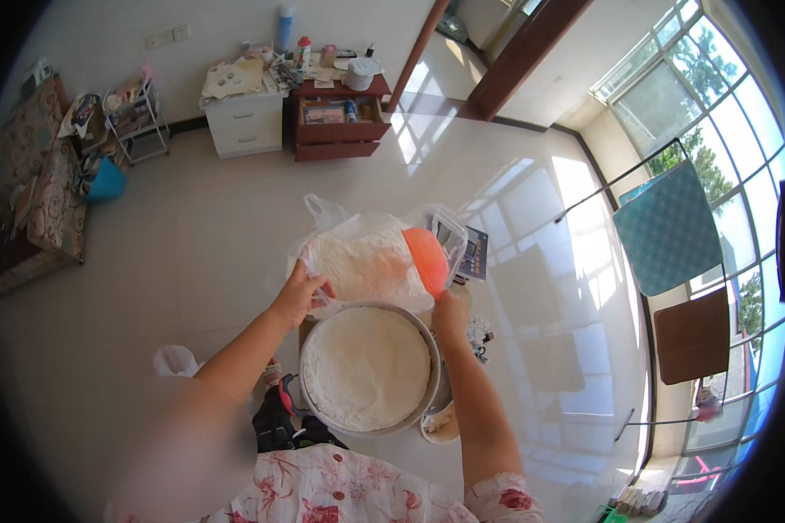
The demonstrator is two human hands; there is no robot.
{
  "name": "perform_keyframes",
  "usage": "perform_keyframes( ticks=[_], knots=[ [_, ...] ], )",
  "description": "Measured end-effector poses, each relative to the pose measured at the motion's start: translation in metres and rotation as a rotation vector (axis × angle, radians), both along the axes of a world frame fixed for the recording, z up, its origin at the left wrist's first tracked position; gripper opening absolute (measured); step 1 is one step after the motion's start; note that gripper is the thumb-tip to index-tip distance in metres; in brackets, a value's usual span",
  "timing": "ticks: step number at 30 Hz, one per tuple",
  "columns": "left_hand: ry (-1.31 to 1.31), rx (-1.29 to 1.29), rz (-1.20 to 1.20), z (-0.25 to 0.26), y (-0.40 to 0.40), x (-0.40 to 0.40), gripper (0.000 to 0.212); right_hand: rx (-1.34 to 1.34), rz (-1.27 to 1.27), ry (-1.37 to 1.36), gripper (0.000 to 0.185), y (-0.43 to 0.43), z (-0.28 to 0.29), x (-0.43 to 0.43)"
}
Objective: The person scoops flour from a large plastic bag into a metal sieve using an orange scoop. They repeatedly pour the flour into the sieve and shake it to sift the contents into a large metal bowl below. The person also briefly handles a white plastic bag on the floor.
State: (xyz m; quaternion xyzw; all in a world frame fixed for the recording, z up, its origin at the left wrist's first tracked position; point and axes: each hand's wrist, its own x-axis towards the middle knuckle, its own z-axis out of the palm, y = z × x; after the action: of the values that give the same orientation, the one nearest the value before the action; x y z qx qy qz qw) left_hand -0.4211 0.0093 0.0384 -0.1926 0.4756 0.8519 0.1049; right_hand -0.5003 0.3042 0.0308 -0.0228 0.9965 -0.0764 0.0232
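Observation:
My left hand (303, 294) grips the near left rim of a clear plastic bag (330, 214) that holds a white powder like flour (359, 265). In my right hand (452, 315) is the handle of an orange plastic scoop (426, 260), its bowl at the right side of the flour. Just below the bag, close to my body, sits a round metal pan (435, 376) with a smooth layer of pale flour (366, 369) across it. What supports the pan is mostly hidden.
A clear plastic container (456, 238) and a printed box (476, 253) lie beyond the scoop. A small bowl (440, 425) with pale contents stands right of the pan. Across the tiled floor is a red cabinet (337, 140) with a drawer pulled out. A drying rack with cloths (670, 229) stands by the windows.

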Motion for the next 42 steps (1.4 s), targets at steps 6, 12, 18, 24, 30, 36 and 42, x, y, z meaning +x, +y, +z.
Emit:
perform_keyframes(
  ticks=[6,12,18,24,30,36,42],
  knots=[
    [0.006,0.008,-0.001,0.004,0.000,0.003,0.063,-0.237,-0.046,0.047,0.018,0.025,0.027,0.044],
    [0.011,0.023,-0.001,-0.001,0.002,0.001,0.061,-0.558,-0.100,-0.215,0.020,0.086,0.025,0.107],
    [0.001,-0.022,0.008,0.002,0.001,0.002,0.062,0.140,0.466,-0.217,0.041,0.094,0.042,0.139],
    [0.000,0.015,0.031,0.006,0.004,0.004,0.064,0.475,0.757,-0.030,0.050,0.067,0.021,0.103],
    [0.015,-0.003,0.012,0.006,0.002,0.006,0.067,0.549,0.803,0.052,0.045,0.068,0.005,0.079],
    [0.002,-0.001,0.017,0.005,0.004,0.006,0.068,0.352,0.464,-0.301,0.036,0.097,-0.020,0.132],
    [0.002,-0.011,0.012,0.006,0.004,0.005,0.068,0.148,0.194,-0.406,0.022,0.092,-0.027,0.174]
  ],
)
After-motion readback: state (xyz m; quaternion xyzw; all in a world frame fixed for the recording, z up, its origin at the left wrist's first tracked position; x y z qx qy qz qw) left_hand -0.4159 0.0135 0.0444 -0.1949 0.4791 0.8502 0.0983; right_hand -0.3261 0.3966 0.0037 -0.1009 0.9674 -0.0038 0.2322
